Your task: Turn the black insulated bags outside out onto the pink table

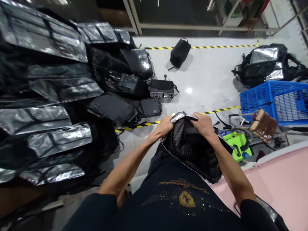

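Note:
A black bag (pixel 194 150) with a silvery lining hangs in front of my body, its mouth spread apart. My left hand (pixel 166 126) grips the bag's edge on the left side, fingers wrapped round it. On the other side my right hand (pixel 202 123) holds the same edge, fingers closed on it. Between the two hands a strip of silver lining (pixel 178 116) shows along the top. Dark fabric and a ribbed patch are visible inside or on the bag; its lower part is hidden against my shirt and right forearm.
Black and silver bags (pixel 57 89) pile up on the left. A small black bag (pixel 180 53) stands on the white floor ahead. At right are a blue crate (pixel 255 102), a green plastic item (pixel 237 144), a brush-like brown object (pixel 263 125) and a pink surface (pixel 281 179).

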The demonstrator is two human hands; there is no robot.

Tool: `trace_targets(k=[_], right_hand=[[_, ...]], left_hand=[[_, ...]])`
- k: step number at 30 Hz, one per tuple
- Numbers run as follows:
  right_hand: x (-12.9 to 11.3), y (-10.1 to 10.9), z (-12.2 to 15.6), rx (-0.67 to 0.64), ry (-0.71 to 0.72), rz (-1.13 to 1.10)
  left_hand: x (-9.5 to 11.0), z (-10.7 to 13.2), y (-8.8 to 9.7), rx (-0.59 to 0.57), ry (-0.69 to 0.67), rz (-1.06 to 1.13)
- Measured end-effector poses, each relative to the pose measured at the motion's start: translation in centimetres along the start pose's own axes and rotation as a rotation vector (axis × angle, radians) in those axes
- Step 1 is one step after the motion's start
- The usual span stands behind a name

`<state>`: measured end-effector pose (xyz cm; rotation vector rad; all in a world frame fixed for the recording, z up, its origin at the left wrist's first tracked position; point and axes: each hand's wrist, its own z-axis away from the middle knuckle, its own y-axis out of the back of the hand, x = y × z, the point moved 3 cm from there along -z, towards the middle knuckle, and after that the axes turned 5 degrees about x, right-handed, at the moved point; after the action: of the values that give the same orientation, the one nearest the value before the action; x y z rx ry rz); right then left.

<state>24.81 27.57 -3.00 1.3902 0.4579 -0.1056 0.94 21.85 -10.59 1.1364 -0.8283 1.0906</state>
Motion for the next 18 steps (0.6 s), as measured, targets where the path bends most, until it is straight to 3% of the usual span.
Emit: trace_targets(k=[2, 4, 7, 10, 12, 14, 18], right_hand=[[0.1, -0.9, 1.4, 0.058, -0.016, -0.016], [0.2, -3.8, 1.5, 0.004, -0.102, -0.052], [0.0, -8.9, -0.1, -0.105, -0.183, -0.114], [-0.1, -10.8, -1.9, -0.09, -0.166, -0.083], [0.3, -9.9, -2.3, -0.071, -0.145, -0.023], [0.9, -7.7, -1.9, -0.045, -0.068, 0.014], [4.2, -1.8, 2.5, 0.102, 0.197, 0.054]], left_hand=[[-0.4, 1.1, -1.2, 0.023, -0.035, 0.01], [-1.8, 1.2, -2.7, 0.09, 0.055, 0.013], [-4.3, -0.3, -4.7, 0.191, 0.19, 0.016], [-5.6, -1.9, -5.4, 0.201, 0.145, 0.001], [-5.8, -2.1, -5.2, 0.185, 0.114, -0.042], [-5.7, -1.8, -4.7, 0.182, 0.106, -0.085], [-4.9, -0.6, -3.4, 0.249, 0.088, -0.121]])
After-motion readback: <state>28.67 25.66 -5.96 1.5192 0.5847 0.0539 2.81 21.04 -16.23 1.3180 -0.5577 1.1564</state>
